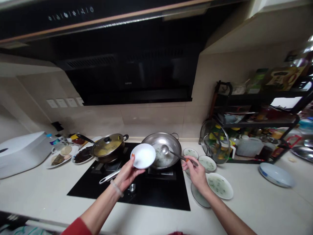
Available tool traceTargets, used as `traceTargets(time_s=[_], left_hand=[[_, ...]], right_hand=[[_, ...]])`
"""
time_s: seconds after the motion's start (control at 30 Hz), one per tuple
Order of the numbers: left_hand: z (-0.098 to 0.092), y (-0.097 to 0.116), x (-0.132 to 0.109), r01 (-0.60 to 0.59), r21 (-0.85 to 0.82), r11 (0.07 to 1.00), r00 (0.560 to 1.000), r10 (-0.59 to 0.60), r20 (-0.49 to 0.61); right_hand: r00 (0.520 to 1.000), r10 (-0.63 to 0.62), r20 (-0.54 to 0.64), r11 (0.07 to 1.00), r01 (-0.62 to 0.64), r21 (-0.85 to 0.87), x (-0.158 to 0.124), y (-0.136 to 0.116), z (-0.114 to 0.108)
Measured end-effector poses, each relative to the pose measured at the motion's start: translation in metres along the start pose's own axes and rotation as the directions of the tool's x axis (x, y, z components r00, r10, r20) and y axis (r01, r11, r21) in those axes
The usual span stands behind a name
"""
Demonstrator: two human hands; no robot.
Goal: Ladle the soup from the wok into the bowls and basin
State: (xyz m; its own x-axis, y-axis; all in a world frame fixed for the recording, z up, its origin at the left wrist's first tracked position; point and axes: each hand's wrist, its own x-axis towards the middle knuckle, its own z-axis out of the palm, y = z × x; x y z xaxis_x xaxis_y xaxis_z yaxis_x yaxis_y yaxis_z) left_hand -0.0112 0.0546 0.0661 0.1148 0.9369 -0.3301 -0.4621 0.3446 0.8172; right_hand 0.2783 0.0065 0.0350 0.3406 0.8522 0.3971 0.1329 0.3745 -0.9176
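Note:
My left hand (126, 176) grips a small white bowl (143, 156) by its edge, thumb on the rim, and holds it tilted over the near left side of a steel wok (172, 140). Pale soup (162, 160) with green bits lies in the wok. In my right hand (195, 173) is the handle of a metal ladle (165, 149), whose head is over the soup; I cannot tell whether it touches the liquid. Right of the wok, partly behind my right hand and forearm, stand several bowls of the same soup, among them a wide white bowl (220, 185).
A lidded pot (107, 150) stands on the left of the black hob (161, 194). Plates of food (62, 155) lie farther left, near a white box (23, 153). At right are a glass lid (215, 142), a condiment rack (259, 124) and a plate (276, 174). The range hood (129, 65) hangs above.

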Motion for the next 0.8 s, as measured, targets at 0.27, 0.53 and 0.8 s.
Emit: traceTargets(time_s=[0.27, 0.53, 0.8], left_hand=[[0.007, -0.119, -0.038, 0.505, -0.069, 0.860, 0.862, -0.498, 0.097], [0.029, -0.180, -0.033, 0.627, 0.099, 0.773, 0.716, -0.622, 0.317], [0.123, -0.241, -0.040, 0.670, 0.306, 0.677, 0.477, -0.708, 0.521]], right_hand=[[0.981, 0.153, -0.122, 0.958, -0.116, 0.262, 0.010, -0.002, -0.011], [0.960, 0.183, -0.211, 0.939, -0.108, 0.326, 0.011, -0.036, -0.038], [0.946, 0.119, -0.301, 0.965, -0.039, 0.260, 0.009, -0.068, -0.085]])
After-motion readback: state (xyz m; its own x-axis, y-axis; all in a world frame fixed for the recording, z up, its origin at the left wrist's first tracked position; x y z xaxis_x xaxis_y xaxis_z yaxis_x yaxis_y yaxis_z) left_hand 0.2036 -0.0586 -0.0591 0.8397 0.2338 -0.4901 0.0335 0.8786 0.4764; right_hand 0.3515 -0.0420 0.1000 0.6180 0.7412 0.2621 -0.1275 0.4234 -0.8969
